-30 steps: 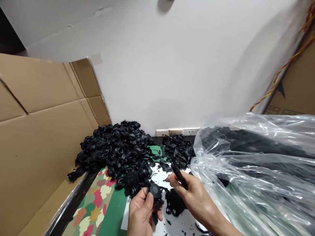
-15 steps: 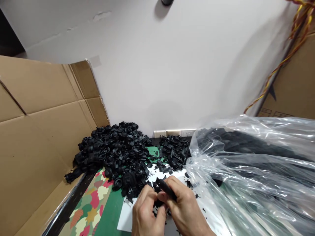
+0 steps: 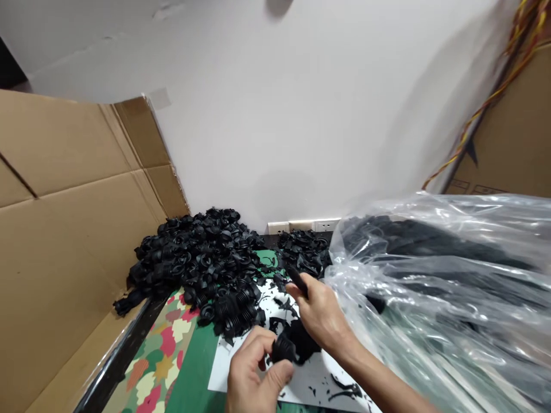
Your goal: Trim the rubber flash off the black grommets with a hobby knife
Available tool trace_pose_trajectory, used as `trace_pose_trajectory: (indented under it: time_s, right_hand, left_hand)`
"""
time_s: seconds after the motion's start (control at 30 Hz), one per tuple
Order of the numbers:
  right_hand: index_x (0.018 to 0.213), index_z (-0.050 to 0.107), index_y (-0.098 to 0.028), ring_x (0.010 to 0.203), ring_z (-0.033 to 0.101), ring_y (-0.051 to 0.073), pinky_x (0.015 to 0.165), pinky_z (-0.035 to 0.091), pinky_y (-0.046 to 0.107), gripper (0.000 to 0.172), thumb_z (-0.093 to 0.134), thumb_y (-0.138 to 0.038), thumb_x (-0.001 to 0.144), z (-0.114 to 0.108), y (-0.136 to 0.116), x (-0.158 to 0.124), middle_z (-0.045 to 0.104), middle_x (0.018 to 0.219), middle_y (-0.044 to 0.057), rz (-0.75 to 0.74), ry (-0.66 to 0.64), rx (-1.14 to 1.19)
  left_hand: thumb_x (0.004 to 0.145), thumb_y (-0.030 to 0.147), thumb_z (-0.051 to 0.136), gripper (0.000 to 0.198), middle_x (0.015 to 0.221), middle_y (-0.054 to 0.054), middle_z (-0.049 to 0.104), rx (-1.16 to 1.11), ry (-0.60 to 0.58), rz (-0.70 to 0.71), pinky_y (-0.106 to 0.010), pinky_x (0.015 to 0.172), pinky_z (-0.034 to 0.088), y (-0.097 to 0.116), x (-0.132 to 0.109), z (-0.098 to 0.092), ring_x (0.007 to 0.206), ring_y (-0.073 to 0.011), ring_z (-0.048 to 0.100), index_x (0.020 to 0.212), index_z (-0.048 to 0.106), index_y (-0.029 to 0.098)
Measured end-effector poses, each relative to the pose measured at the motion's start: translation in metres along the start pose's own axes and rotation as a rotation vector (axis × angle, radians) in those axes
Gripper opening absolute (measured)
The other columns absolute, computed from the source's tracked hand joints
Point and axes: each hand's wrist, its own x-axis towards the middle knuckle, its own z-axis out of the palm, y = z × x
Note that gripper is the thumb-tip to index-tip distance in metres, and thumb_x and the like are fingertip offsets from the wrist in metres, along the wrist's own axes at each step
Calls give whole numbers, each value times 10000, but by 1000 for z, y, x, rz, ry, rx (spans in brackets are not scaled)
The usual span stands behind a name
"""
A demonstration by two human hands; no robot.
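In my left hand (image 3: 252,373), thumb and fingers curl round a black ribbed rubber boot (image 3: 284,348). My right hand (image 3: 322,312) is closed on a slim black stick-like tool (image 3: 297,280), raised toward the scrap pile; its kind does not show clearly. Below the right hand lies a dark clump of black rubber (image 3: 306,342) on the white sheet (image 3: 312,378). Thin black shavings (image 3: 344,388) are scattered on that sheet. Beyond my left hand rises a large heap of similar ribbed boots (image 3: 206,252).
A smaller pile of black scraps (image 3: 305,249) sits by the wall sockets (image 3: 327,225). To the right bulges a clear plastic bag (image 3: 430,298) with black pieces inside. A cardboard box (image 3: 77,189) stands left, beside a patterned board (image 3: 159,353).
My hands have come apart. The right hand, with the black tool, has moved forward and up; the left keeps the rubber boot, now more visible. The view has shifted slightly.
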Motion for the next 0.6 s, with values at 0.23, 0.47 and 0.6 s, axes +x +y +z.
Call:
trace_pose_trajectory:
  time_s: [0.23,0.47,0.6]
  right_hand:
    - [693,608,-189,674,599,247,608,438,327,186,507,-339,733,-8,12,-17,669,682,43,24,-126,75]
    - [746,616,-173,678,579,226,604,452,313,208,554,-370,722,-8,11,-36,634,700,35,87,-140,301]
    - [773,597,-183,657,578,200,580,467,283,168,567,-347,754,-1,4,-45,617,712,23,19,-242,446]
  left_hand:
    - [589,348,793,233,633,-32,622,-341,168,-320,-222,534,403,0,8,-8,593,-151,527,619,694,140]
    - [527,214,854,353,604,-31,673,-838,323,-860,-185,402,420,2,19,0,494,-132,597,818,672,135]
    - [626,130,788,345,685,-46,716,-889,385,-829,-187,423,449,2,18,9,526,-142,639,920,614,175]
